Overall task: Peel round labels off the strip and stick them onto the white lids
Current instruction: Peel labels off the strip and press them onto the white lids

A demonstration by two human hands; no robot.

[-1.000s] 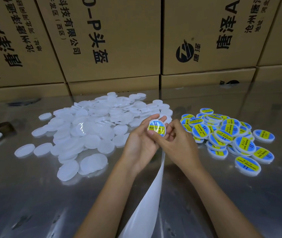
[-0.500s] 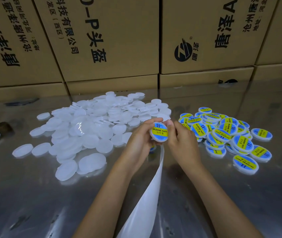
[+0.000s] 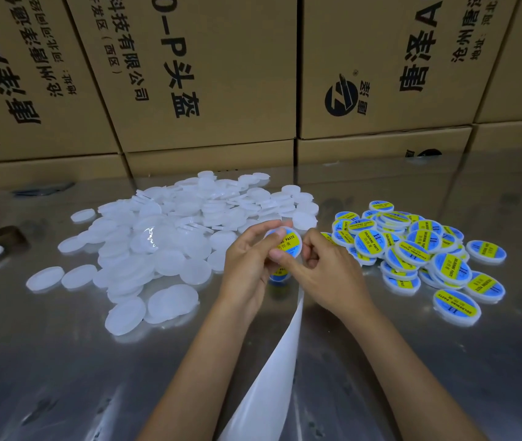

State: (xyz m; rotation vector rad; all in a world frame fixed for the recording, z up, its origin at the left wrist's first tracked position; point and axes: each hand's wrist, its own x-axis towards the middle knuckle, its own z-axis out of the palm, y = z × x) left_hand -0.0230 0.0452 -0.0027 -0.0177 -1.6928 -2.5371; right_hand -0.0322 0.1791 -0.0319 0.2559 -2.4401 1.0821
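1. Both hands meet at bench centre on one labelled lid (image 3: 288,241), blue/yellow label face tilted up toward the cam.
2. Left hand (image 3: 250,265): fingers curled round the lid's left edge, thumb pressing across the label face. Looks like smoothing the sticker down, i.e. stick step nearly done for this lid.
3. Right hand (image 3: 326,268): fingers curled, fingertips at the lid's right/lower rim, steadying it. Can't tell whether it also pinches the strip.
4. Label strip (image 3: 272,377): white liner runs from under the hands toward the body, long axis roughly near-far, bowing down off the near bench edge. Next label (image 3: 280,272) peeks out just below the held lid, mostly hidden.
5. Key relation: blank lids (image 3: 157,246) lie left of the hands, nearer the left hand; done lids (image 3: 418,249) lie right, just beside the right hand. So prob. drop-off goes right w/ right hand, pickup goes left w/ left.
6. Bench (image 3: 62,361) is shiny metal; cartons (image 3: 208,74) stacked behind.
7. Risk: label edge lifting or off-centre if the thumb press is uneven.
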